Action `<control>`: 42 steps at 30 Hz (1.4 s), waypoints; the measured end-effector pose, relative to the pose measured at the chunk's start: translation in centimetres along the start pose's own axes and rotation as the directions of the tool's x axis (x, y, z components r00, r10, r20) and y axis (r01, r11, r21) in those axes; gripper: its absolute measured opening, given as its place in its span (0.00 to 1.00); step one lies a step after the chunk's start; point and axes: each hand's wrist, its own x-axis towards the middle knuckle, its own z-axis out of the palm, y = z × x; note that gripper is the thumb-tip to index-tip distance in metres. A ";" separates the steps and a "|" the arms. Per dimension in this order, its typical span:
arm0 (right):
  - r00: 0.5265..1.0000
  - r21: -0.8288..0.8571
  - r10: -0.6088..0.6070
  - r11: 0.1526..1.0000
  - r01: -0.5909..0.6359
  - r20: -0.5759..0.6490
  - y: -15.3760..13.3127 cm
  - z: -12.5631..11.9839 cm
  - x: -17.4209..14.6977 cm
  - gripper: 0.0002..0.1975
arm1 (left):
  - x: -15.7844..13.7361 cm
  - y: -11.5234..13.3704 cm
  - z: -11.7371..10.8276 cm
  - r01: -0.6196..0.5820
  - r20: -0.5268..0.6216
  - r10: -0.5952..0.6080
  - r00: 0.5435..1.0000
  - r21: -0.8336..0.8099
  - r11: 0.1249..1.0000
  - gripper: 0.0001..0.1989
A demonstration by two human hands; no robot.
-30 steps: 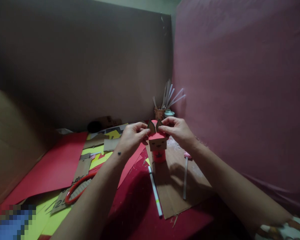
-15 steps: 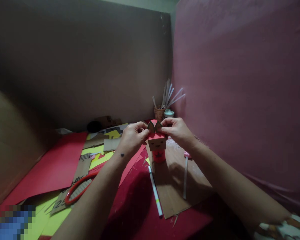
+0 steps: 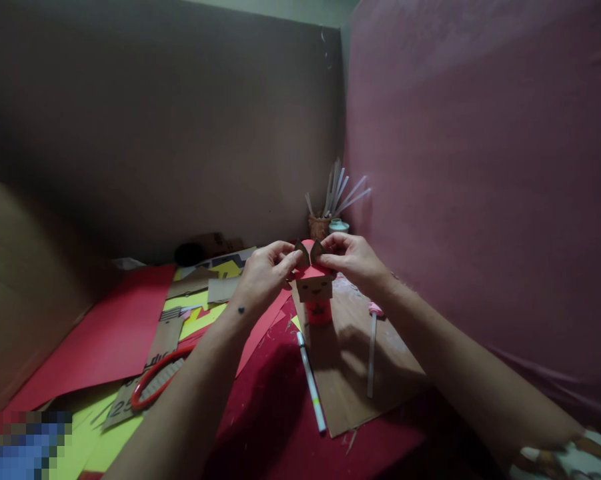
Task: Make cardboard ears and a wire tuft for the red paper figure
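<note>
A small paper figure (image 3: 315, 289) stands upright on a sheet of brown cardboard (image 3: 360, 380). It has a boxy brown head with a drawn face, a red top and a red round body with a dark star-like mark. Two dark pointed cardboard ears rise from the head. My left hand (image 3: 267, 272) pinches the left ear (image 3: 303, 255) between thumb and fingers. On the other side my right hand (image 3: 357, 263) pinches the right ear (image 3: 317, 253). Whether the ears are fixed to the head I cannot tell.
A white pen (image 3: 311, 383) and a stick with a pink top (image 3: 373, 353) lie nearby. Red-handled scissors (image 3: 139, 395), a red sheet (image 3: 100, 330) and paper scraps spread on the left. Behind stand a pot of sticks (image 3: 319, 229) and a pale jar (image 3: 339, 227).
The ears have moved slightly apart at their tips, the left one shifting a little to the left. Both hands keep their pinch; the figure stays in place.
</note>
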 end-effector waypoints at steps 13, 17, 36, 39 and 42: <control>0.999 0.067 0.014 0.998 -0.012 -0.031 0.5 -0.1 -0.1 0.05 | 0.0 0.0 0.2 0.036 -0.032 -0.037 0.999 -0.022 0.999 0.09; 0.999 0.072 0.009 0.997 -0.007 -0.036 0.6 0.1 0.0 0.06 | 0.0 0.0 0.1 0.026 -0.025 -0.026 0.999 -0.010 1.000 0.10; 0.998 0.117 0.041 0.992 -0.035 -0.050 1.7 0.2 0.0 0.09 | 0.0 0.0 0.2 0.055 -0.032 -0.054 0.998 0.019 0.998 0.10; 0.998 0.136 0.019 0.991 -0.010 -0.062 1.9 0.3 0.0 0.09 | 0.0 -0.3 0.3 0.025 -0.043 -0.024 0.999 0.029 0.999 0.12; 0.995 0.138 -0.028 0.990 0.041 -0.096 2.1 0.3 0.0 0.09 | 0.0 -0.5 0.2 -0.007 -0.053 0.010 0.999 0.045 0.999 0.13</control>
